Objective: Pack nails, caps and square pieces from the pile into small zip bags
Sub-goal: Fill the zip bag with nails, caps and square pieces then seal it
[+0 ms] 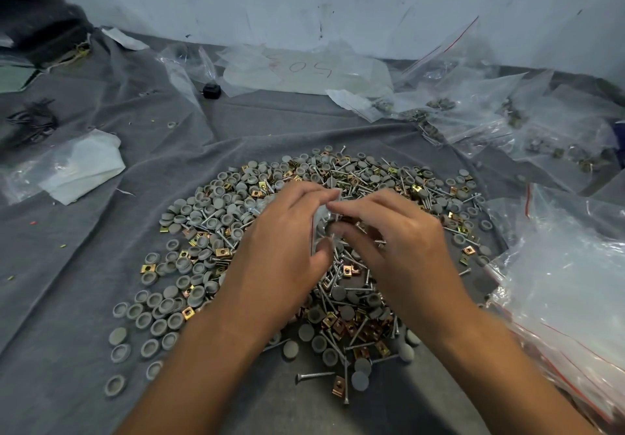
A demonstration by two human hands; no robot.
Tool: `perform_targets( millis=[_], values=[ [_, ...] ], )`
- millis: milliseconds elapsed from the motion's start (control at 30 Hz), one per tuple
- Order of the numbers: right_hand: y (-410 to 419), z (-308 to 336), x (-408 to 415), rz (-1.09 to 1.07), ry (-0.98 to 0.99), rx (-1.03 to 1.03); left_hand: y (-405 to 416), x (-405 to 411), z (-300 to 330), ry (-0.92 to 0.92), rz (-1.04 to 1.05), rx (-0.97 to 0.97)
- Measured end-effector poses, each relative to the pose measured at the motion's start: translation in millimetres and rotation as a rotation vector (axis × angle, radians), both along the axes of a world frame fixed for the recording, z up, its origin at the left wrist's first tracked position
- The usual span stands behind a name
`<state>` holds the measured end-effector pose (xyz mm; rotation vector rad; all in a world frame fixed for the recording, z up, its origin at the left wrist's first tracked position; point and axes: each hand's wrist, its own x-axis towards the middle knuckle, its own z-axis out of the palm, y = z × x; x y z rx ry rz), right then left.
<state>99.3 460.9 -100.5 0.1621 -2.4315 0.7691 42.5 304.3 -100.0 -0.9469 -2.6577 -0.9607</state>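
Both hands meet over the pile (314,241) of grey caps, nails and brass square pieces: the left hand (284,231) and the right hand (399,231) pinch a small clear zip bag (321,218) between their fingertips, its contents unclear. Filled zip bags (490,120) lie far right on the grey cloth (67,265).

Two bare forearms are seen, no sleeves in view. No watch, ring, bracelet or glove is worn on the left hand (280,231) or the right hand (402,235). Fingernails are kept short and unpainted where seen. Both hands are slightly blurred, so finer marks cannot be told.
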Motion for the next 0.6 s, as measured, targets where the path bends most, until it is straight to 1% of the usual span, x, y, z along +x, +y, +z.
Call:
perform_targets(
  millis=[67, 167, 233, 300, 400, 433, 533, 600],
  values=[
    [-1.4, -2.5, -0.2, -0.031, 0.003, -0.024, 0.4, 0.1, 0.0, 0.006, 0.006, 0.002],
    [0.2, -1.8, 1.0, -0.049, 0.065, -0.097, 0.0, -0.1, -0.4, 0.009, 0.005, 0.004],
    [-1.7, -2.2, 1.2, -0.047, 0.107, -0.083, 0.1, 0.0, -0.7, 0.016, 0.003, 0.004],
    [-4.1, -3.7, -0.8, -0.025, 0.104, -0.042, 0.8, 0.1, -0.3, 0.014, 0.002, 0.01],
    [-1.6, -7.5, -3.0, 0.005, 0.073, 0.061, 1.0, 1.5, 0.8, 0.013, -0.002, 0.021],
    [1.8, -8.1, -2.9, -0.008, 0.062, 0.123, 0.7, 1.6, 1.0, 0.015, -0.002, 0.025],
    [12.1, -5.3, -0.8, -0.112, 0.002, 0.402, -0.7, 3.5, 4.9, 0.027, -0.033, 0.039],
    [17.4, 0.8, 1.2, -0.104, 0.01, 0.498, -1.6, 6.7, 8.8, 0.074, -0.082, -0.017]
  ],
)
